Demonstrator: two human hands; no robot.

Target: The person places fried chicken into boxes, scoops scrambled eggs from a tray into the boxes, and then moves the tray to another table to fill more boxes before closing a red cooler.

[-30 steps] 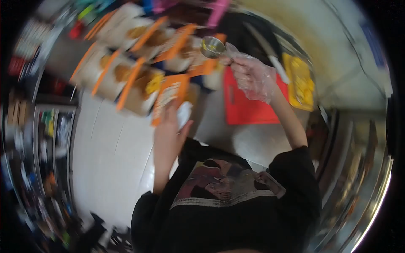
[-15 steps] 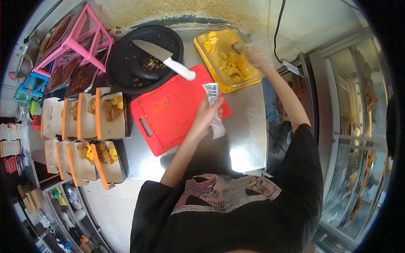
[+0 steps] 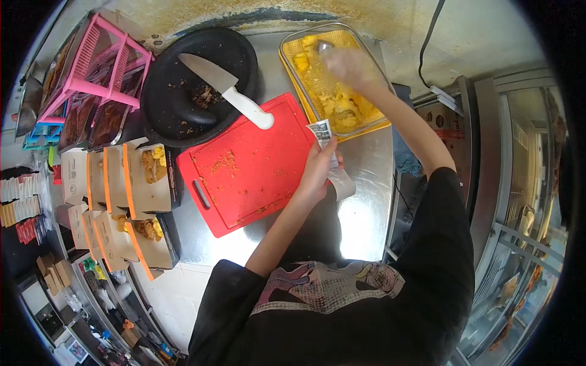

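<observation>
My left hand (image 3: 318, 172) is closed around a white paper slip (image 3: 320, 131) with dark print at its top. Its pale lower end (image 3: 343, 184) curls out below the fingers, over the counter. Blurred by motion, my right hand (image 3: 351, 66) is over the far part of a clear rectangular dish (image 3: 373, 52). A metal spoon (image 3: 324, 46) shows at its fingertips. Yellow scrambled egg (image 3: 343, 110) lies in the dish, mostly at the near end, with smaller lumps at the far left. Under the dish is a yellow basket (image 3: 360, 130).
A red cutting board (image 3: 256, 165) with crumbs lies left of my left hand. A white-handled knife (image 3: 249, 108) spans its corner and a black stone mortar (image 3: 241, 52). Open food boxes (image 3: 145, 201) stand at left, below a pink rack (image 3: 104, 91). A glass cabinet (image 3: 531, 183) is at right.
My right hand has moved left and farther back over the dish with the spoon. The left hand, still gripping the paper, sits slightly more right and lower. The view has shifted a little.
</observation>
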